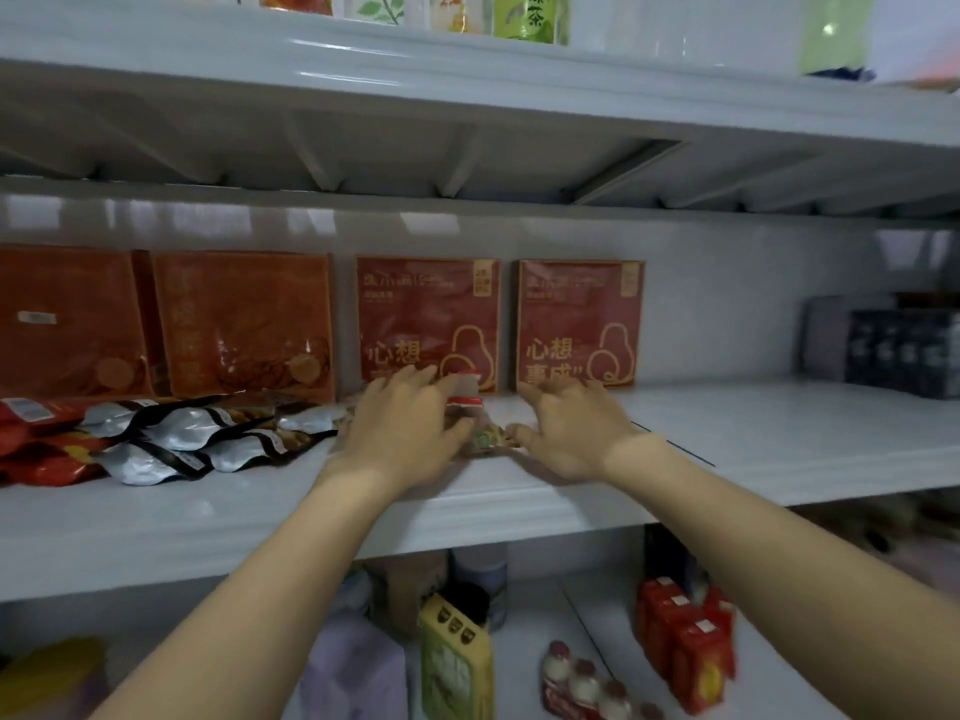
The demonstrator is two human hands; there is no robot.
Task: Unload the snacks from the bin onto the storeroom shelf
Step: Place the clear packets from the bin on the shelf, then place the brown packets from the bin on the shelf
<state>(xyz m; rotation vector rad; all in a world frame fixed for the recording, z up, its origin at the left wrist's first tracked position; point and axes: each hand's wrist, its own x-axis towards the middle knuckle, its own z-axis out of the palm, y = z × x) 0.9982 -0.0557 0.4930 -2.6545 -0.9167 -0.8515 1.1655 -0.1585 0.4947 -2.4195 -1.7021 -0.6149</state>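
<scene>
Both my hands reach onto the middle white shelf (753, 439). My left hand (400, 423) lies over a small clear snack packet (470, 407) with a red and white top, its fingers curled on it. My right hand (571, 428) rests just right of it, thumb touching the packet's green and yellow end (491, 439), fingers spread. The bin is out of view.
Two red boxes (428, 314) (579, 319) and orange packs (244, 324) stand against the back wall. Silver pouches (197, 433) and red packets (36, 449) lie at left. Dark boxes (904, 350) stand at far right. Cartons and bottles (587, 683) fill the lower shelf.
</scene>
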